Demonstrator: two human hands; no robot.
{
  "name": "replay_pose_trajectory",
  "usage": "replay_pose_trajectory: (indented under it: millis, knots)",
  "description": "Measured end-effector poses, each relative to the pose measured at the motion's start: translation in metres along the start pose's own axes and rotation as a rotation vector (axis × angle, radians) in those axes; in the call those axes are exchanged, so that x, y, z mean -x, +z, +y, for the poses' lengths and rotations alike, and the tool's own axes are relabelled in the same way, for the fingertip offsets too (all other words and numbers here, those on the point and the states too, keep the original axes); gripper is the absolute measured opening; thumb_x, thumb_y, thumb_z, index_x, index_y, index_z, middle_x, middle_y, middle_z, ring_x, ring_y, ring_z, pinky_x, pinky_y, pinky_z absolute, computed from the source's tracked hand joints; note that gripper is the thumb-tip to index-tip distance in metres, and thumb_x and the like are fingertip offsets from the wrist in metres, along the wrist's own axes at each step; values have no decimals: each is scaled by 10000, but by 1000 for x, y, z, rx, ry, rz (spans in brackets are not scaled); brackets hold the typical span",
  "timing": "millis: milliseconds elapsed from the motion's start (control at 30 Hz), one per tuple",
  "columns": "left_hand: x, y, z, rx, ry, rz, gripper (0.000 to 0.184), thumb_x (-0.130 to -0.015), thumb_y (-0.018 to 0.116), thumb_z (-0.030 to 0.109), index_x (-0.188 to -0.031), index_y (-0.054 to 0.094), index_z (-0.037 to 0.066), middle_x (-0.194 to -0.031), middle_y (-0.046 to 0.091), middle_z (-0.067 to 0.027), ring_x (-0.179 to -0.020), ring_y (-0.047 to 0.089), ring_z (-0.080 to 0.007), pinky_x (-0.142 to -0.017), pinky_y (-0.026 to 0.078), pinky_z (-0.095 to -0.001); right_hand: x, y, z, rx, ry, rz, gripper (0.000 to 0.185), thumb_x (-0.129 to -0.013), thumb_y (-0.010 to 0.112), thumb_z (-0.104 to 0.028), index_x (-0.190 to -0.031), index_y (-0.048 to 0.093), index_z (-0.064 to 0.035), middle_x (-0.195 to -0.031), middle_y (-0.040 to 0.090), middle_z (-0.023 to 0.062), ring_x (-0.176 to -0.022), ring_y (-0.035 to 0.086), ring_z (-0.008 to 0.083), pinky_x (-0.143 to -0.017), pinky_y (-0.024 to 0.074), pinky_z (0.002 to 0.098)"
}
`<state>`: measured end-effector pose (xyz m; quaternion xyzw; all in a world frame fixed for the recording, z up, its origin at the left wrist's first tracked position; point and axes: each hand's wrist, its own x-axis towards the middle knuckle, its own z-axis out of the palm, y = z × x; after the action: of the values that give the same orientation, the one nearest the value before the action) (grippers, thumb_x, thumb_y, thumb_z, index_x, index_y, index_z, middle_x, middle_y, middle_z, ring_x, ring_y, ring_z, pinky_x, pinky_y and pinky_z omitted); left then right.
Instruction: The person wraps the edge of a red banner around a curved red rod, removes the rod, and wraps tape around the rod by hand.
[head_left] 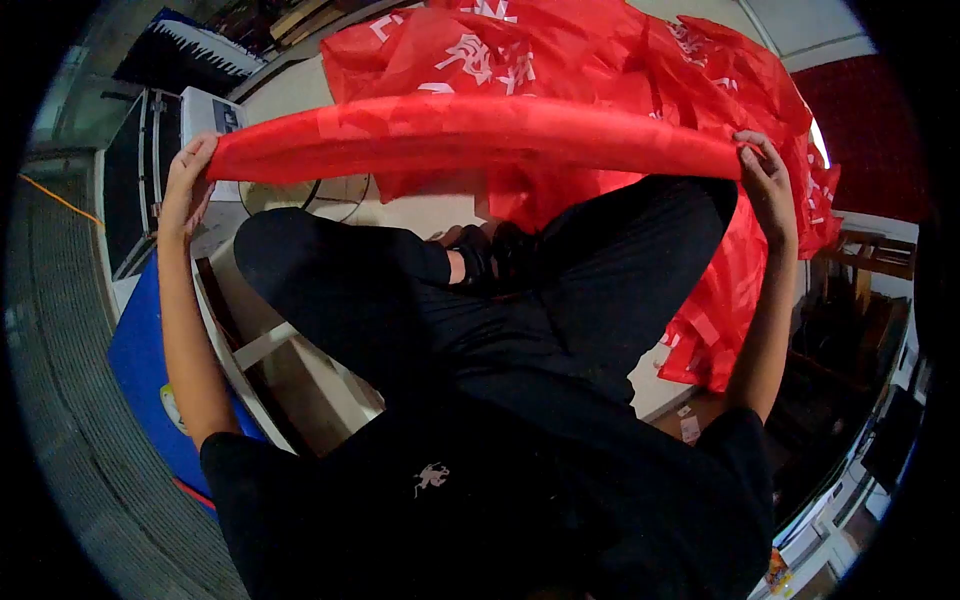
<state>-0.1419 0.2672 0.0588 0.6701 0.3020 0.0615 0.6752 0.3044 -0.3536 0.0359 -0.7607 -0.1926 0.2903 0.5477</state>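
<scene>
A folded strip of red banner cloth (470,135) stretches between my two hands, above my crossed legs. My left hand (187,180) is closed on the strip's left end. At the right end, my right hand (768,180) grips the cloth with bent fingers, close to my right knee. Behind the strip, a large red banner (620,60) with white characters lies in loose folds. Its crumpled cloth runs down along the right side, past my right leg. Whether the strip joins that spread cloth is hidden.
A black case (140,185) and a white box (205,118) stand at the left. A blue object (150,350) lies beside my left arm. Dark wooden furniture (850,310) is on the right. An orange cord (60,198) crosses the grey ribbed surface at far left.
</scene>
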Motion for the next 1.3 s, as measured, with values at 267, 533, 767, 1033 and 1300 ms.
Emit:
replay_pose_trajectory:
  millis: [267,533,767,1033,1300]
  knots:
    - [-15,-9,-18,111,85,128,349,-956,655,213,-1191,587,-36,-1150,637,-107,-1065,603,-154,-998,456,-299,-13,4,7,-19,-178,191,323,-1007,569,-237,-1242,591,-17,-1137,610,13,-999,577,99,-895,441,234]
    - [-13,-1,-18,199,100,215,338,-961,648,200,-1198,585,-32,-1184,639,-119,-1081,610,-153,-977,468,-295,-18,-17,12,-161,3,148,383,-999,576,-248,-1285,572,7,-1206,628,71,-1092,598,156,-988,448,301]
    - [-13,9,-14,116,102,172,312,-952,658,187,-1185,599,-11,-1120,667,-101,-1019,633,-137,-938,483,-276,-8,2,-12,-275,-89,150,407,-993,580,-233,-1307,558,25,-1251,618,95,-1151,581,183,-1036,415,320]
    - [-11,5,-15,206,124,225,395,-946,668,239,-1254,575,10,-1190,643,-49,-1035,614,-136,-930,468,-254,-12,-7,1,-305,-101,115,335,-965,619,-174,-1252,580,-5,-1196,636,84,-1126,585,171,-1009,435,318]
    - [-9,3,-11,130,153,118,386,-936,667,155,-1272,567,-5,-1204,634,-116,-1091,614,-158,-952,492,-280,-16,-10,3,-332,-105,166,356,-972,604,-161,-1287,545,-4,-1225,615,88,-1130,585,183,-987,457,329]
